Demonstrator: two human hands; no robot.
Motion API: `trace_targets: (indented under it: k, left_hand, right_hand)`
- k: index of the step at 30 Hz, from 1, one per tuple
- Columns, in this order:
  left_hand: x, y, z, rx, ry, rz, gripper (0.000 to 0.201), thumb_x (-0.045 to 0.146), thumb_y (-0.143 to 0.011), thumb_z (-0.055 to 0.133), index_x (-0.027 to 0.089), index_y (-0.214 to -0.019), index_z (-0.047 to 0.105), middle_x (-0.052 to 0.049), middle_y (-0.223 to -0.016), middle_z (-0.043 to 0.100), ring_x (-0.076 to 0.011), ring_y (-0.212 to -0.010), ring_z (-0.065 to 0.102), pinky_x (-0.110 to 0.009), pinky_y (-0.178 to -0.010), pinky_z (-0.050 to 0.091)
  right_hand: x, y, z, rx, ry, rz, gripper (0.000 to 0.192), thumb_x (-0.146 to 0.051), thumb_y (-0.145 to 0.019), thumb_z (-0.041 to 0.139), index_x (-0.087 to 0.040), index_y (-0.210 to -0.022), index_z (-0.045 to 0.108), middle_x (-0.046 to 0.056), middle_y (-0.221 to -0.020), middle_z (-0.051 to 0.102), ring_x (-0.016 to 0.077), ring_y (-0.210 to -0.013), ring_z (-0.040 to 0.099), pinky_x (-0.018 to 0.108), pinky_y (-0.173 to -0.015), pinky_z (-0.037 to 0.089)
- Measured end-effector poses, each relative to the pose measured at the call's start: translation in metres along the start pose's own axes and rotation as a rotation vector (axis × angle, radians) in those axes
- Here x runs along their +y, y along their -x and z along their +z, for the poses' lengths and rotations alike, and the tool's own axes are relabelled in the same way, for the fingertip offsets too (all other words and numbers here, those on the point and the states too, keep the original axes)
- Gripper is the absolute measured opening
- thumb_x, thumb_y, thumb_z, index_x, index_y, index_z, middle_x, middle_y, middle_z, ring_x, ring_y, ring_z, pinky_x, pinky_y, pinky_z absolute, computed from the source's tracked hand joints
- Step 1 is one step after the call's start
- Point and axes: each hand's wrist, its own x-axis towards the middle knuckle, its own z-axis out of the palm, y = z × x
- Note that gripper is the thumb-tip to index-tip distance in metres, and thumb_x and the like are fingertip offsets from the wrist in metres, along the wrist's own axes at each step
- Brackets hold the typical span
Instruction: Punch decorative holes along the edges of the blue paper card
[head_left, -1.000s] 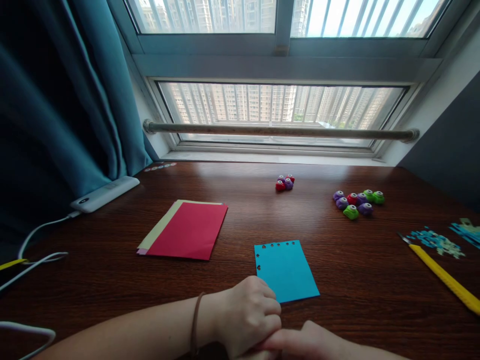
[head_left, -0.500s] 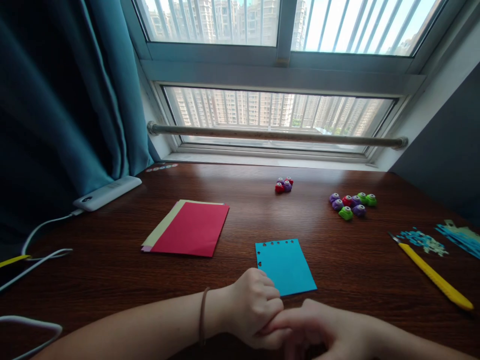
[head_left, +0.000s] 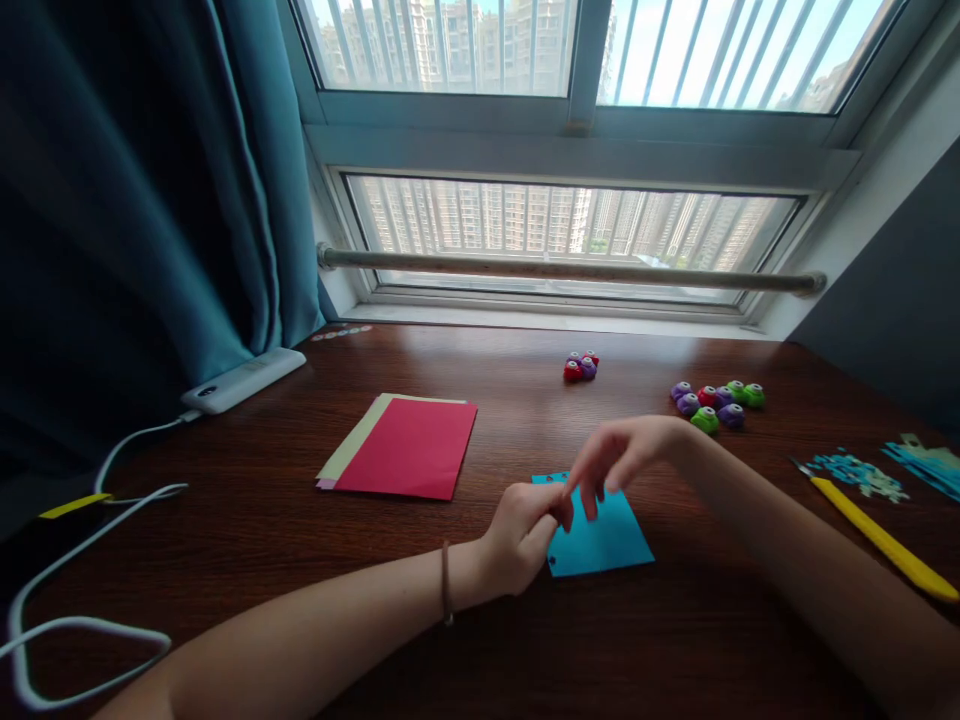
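Note:
A blue sheet of paper point(head_left: 604, 540) lies on the table, with small cut-out holes along its far and left edges. My left hand point(head_left: 521, 535) is closed over the sheet's left part, its thumb and fingers pinched together. Anything inside that pinch is too small or hidden to make out. Above the same sheet hangs my right hand point(head_left: 619, 460), palm down, fingers apart and drooping. Its index fingertip reaches the fingertips of my left hand; no object shows in it.
Left of the sheet lies a stack of coloured paper point(head_left: 409, 450), red on top. Small round punch-like pieces sit in two groups, one farther back point(head_left: 581, 368), one right point(head_left: 716, 405). A yellow craft knife point(head_left: 877, 535), paper bits point(head_left: 859, 475) and a cabled white device point(head_left: 244, 380) lie around.
My right hand has risen from the near edge to above the blue sheet, its fingers spreading. My left hand has moved slightly forward and over the sheet's left side. The view has shifted a little.

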Motion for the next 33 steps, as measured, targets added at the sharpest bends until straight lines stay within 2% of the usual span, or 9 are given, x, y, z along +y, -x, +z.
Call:
trace_targets:
  k: [1,2,3,7,14,22,26,30,33]
  left_hand:
    - [-0.002,-0.002,0.0,0.061,-0.025,-0.07,0.017,0.018,-0.076,0.029,0.018,-0.071,0.045,-0.001,-0.065,0.05,-0.0156,-0.06,0.048,-0.026,-0.059,0.037]
    - [-0.004,-0.004,0.0,0.118,-0.053,-0.138,0.016,0.016,-0.077,0.03,0.018,-0.075,0.046,-0.001,-0.068,0.051,-0.016,-0.062,0.049,-0.027,-0.06,0.037]
    - [-0.007,-0.007,0.001,0.166,-0.081,-0.197,0.015,0.016,-0.077,0.032,0.018,-0.079,0.046,-0.001,-0.072,0.052,-0.0166,-0.065,0.049,-0.027,-0.061,0.037]
    - [-0.016,-0.013,0.005,0.232,-0.176,-0.323,0.018,0.013,-0.073,0.044,0.017,-0.09,0.048,-0.004,-0.089,0.053,-0.02,-0.082,0.049,-0.031,-0.072,0.039]
    - [-0.019,-0.014,0.008,0.15,-0.305,-0.353,0.019,0.022,-0.073,0.06,0.017,-0.09,0.054,-0.006,-0.096,0.05,-0.0252,-0.094,0.043,-0.037,-0.084,0.036]
    - [-0.022,-0.014,0.009,0.081,-0.366,-0.336,0.044,0.036,-0.059,0.08,0.018,-0.091,0.056,-0.005,-0.1,0.05,-0.0263,-0.094,0.042,-0.036,-0.081,0.036]
    - [-0.022,-0.016,0.008,0.064,-0.367,-0.33,0.044,0.037,-0.058,0.081,0.019,-0.089,0.055,-0.003,-0.095,0.052,-0.0257,-0.092,0.044,-0.035,-0.079,0.036]
    - [-0.02,-0.017,0.008,0.051,-0.356,-0.332,0.043,0.034,-0.06,0.08,0.019,-0.09,0.052,-0.002,-0.092,0.054,-0.0252,-0.091,0.045,-0.036,-0.078,0.035]
    - [-0.018,-0.018,0.009,0.043,-0.343,-0.332,0.04,0.029,-0.062,0.08,0.019,-0.089,0.052,-0.001,-0.09,0.055,-0.0245,-0.09,0.046,-0.037,-0.08,0.034]
  right_hand:
    - [0.007,-0.001,-0.018,0.374,0.097,-0.008,0.047,-0.047,-0.076,0.062,-0.011,-0.107,0.064,0.012,-0.087,0.066,0.0243,-0.08,0.064,0.035,-0.072,0.051]
    - [0.016,-0.003,-0.036,0.873,0.218,-0.027,0.045,-0.049,-0.075,0.06,-0.012,-0.099,0.067,0.01,-0.082,0.066,0.0224,-0.072,0.064,0.033,-0.066,0.052]
    - [0.026,-0.004,-0.054,1.099,0.267,-0.029,0.043,-0.046,-0.08,0.054,-0.013,-0.106,0.063,0.012,-0.093,0.065,0.0217,-0.078,0.063,0.034,-0.069,0.051]
    - [0.067,-0.005,-0.105,1.513,0.448,0.058,0.033,-0.026,-0.077,0.054,-0.013,-0.106,0.061,0.014,-0.11,0.057,0.024,-0.09,0.057,0.041,-0.082,0.045]
    - [0.107,-0.011,-0.118,1.535,0.695,0.173,0.021,-0.015,-0.068,0.06,-0.017,-0.088,0.067,0.008,-0.101,0.056,0.024,-0.093,0.053,0.037,-0.09,0.039]
    - [0.1,-0.004,-0.1,1.57,0.676,0.228,0.018,-0.017,-0.067,0.065,-0.014,-0.085,0.065,0.011,-0.094,0.058,0.0244,-0.084,0.057,0.039,-0.084,0.043]
    - [0.087,0.011,-0.059,1.526,0.557,0.159,0.019,-0.015,-0.069,0.064,-0.014,-0.088,0.065,0.008,-0.083,0.064,0.0223,-0.077,0.062,0.037,-0.079,0.049]
    - [0.077,0.028,0.013,1.461,0.397,0.039,0.026,-0.027,-0.077,0.061,-0.016,-0.1,0.059,0.007,-0.094,0.066,0.0204,-0.087,0.063,0.03,-0.077,0.053]
    - [0.076,0.039,0.059,1.389,0.204,-0.065,0.026,-0.028,-0.079,0.061,-0.016,-0.102,0.058,0.008,-0.098,0.065,0.0215,-0.092,0.062,0.034,-0.084,0.051]
